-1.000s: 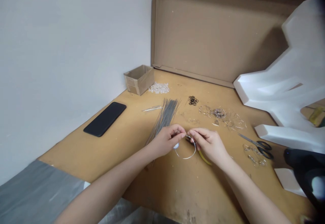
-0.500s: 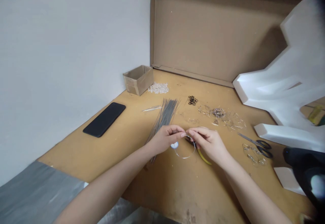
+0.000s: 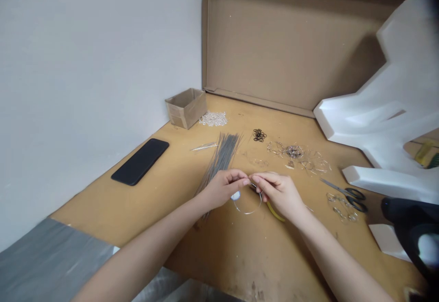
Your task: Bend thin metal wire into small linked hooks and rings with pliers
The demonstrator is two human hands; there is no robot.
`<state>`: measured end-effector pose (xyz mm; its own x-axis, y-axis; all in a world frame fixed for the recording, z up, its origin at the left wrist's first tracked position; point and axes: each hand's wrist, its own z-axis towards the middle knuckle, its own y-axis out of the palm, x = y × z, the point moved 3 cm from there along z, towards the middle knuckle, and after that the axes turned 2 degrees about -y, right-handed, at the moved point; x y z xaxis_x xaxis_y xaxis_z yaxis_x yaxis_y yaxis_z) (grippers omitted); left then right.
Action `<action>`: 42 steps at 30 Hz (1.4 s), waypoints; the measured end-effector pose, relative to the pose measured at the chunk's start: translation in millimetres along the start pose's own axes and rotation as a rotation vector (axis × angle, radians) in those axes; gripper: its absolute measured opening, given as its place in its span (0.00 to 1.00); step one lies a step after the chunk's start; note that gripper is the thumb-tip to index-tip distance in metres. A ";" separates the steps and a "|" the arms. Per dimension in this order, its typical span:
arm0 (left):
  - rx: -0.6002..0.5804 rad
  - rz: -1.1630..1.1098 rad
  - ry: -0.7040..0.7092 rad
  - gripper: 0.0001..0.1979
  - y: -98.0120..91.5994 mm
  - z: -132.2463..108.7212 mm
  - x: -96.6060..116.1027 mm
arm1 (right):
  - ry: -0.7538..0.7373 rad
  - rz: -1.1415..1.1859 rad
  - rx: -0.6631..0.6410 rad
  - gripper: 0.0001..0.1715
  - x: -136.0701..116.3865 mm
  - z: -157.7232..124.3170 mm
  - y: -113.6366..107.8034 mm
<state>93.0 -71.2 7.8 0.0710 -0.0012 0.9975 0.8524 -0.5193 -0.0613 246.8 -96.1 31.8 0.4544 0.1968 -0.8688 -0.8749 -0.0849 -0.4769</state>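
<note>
Between my two hands a thin wire loop (image 3: pixel 247 213) hangs down in a ring. My left hand (image 3: pixel 226 187) pinches one end of it with thumb and finger. My right hand (image 3: pixel 278 191) pinches the other end close beside, the fingertips of both hands almost touching. The exact wire ends are too small to make out. Under my right hand lies a tool with a yellow handle (image 3: pixel 275 212), partly hidden. A small white round thing (image 3: pixel 235 195) shows behind the loop. Past my left hand lies a bundle of straight grey wires (image 3: pixel 224 152).
A black phone (image 3: pixel 140 161) lies left, near a small cardboard box (image 3: pixel 186 109) and a pile of clear bits (image 3: pixel 213 119). Black rings (image 3: pixel 259 135), tangled wire pieces (image 3: pixel 295 152) and scissors (image 3: pixel 347 194) lie beyond and to the right. White foam (image 3: pixel 356 119) stands at right.
Hardly anything differs. Both hands keep their pinch on the wire loop, which has shifted very slightly left with the view.
</note>
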 end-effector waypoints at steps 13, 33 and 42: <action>-0.028 -0.085 -0.032 0.15 1.5 -2.5 6.4 | -0.066 -0.064 0.029 0.16 -7.9 -1.4 -2.9; -0.082 -0.130 -0.093 0.15 1.8 0.6 -1.1 | -0.040 -0.060 -0.001 0.16 -6.3 0.0 -2.4; -0.165 -0.240 -0.118 0.11 8.3 1.9 -2.1 | -0.179 -0.187 -0.042 0.13 -15.5 -2.6 4.6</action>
<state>100.9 -73.9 5.1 -0.0545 0.2323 0.9711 0.7570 -0.6246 0.1919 236.1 -102.1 42.8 0.5675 0.3827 -0.7291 -0.7691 -0.0700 -0.6353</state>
